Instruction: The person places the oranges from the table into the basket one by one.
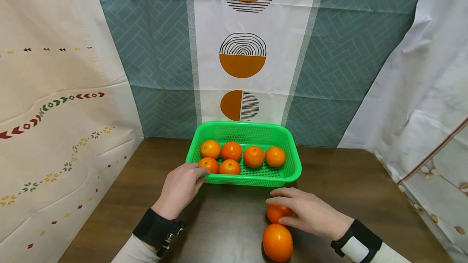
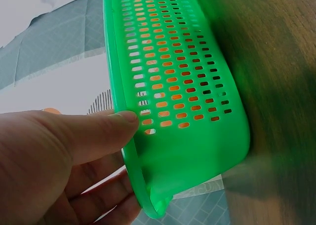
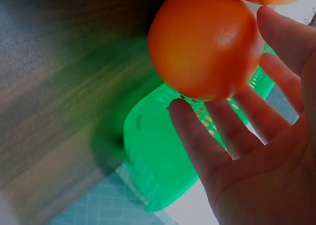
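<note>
My left hand is at the front left corner of a green plastic basket. In the left wrist view, the thumb lies on the outer side of the rim with the fingers behind it, pinching the rim. My right hand reaches over an orange on the table in front of the basket. The right wrist view shows its fingers spread and fairly straight around that orange. A second orange lies just nearer to me, close to the first one.
Inside the basket sit several oranges, among them a front-left orange and a right-hand orange. The brown wooden table meets a patterned cloth backdrop behind the basket. Light fabric hangs along the right side.
</note>
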Action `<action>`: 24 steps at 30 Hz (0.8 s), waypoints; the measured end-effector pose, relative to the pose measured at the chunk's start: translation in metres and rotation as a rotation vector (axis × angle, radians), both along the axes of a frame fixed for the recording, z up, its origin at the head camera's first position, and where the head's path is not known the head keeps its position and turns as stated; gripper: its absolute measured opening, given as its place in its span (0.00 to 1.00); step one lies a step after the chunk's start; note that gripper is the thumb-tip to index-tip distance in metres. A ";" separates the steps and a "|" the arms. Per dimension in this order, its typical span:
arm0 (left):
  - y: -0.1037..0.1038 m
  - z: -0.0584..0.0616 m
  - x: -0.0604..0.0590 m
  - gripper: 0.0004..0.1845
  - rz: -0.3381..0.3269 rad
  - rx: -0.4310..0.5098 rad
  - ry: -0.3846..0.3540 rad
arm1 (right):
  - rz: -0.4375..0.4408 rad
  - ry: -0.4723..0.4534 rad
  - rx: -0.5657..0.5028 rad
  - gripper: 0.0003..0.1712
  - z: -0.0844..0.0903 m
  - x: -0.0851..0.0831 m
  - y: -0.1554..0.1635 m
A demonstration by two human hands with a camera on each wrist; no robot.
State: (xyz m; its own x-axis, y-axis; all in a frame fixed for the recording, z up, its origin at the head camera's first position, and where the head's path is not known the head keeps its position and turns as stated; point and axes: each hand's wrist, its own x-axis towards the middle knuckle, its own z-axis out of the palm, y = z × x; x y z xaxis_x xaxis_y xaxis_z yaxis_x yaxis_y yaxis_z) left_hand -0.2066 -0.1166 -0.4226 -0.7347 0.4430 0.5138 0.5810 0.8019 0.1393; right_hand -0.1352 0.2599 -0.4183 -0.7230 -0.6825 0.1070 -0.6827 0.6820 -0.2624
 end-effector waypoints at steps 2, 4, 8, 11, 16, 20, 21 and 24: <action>0.000 0.000 0.000 0.12 0.002 -0.003 0.001 | -0.003 -0.009 -0.003 0.28 -0.002 0.000 0.000; 0.000 0.000 0.000 0.12 0.004 -0.004 0.000 | -0.004 -0.018 -0.006 0.27 -0.003 -0.001 0.000; 0.000 0.000 0.000 0.12 0.002 -0.004 0.004 | -0.007 -0.038 -0.015 0.26 -0.005 -0.001 0.001; 0.000 0.001 0.000 0.12 0.000 -0.002 0.009 | -0.030 -0.060 -0.019 0.26 -0.006 -0.003 0.004; -0.001 0.001 0.000 0.12 -0.002 0.002 0.006 | -0.075 -0.080 -0.021 0.27 -0.008 -0.004 0.011; -0.001 0.002 -0.001 0.12 -0.004 0.003 0.002 | -0.091 -0.091 -0.024 0.27 -0.008 -0.004 0.014; -0.001 0.002 -0.001 0.12 -0.004 0.003 0.001 | -0.093 -0.090 -0.023 0.27 -0.008 -0.004 0.015; -0.001 0.001 -0.001 0.12 -0.003 0.004 0.003 | -0.098 -0.095 -0.018 0.28 -0.009 -0.004 0.015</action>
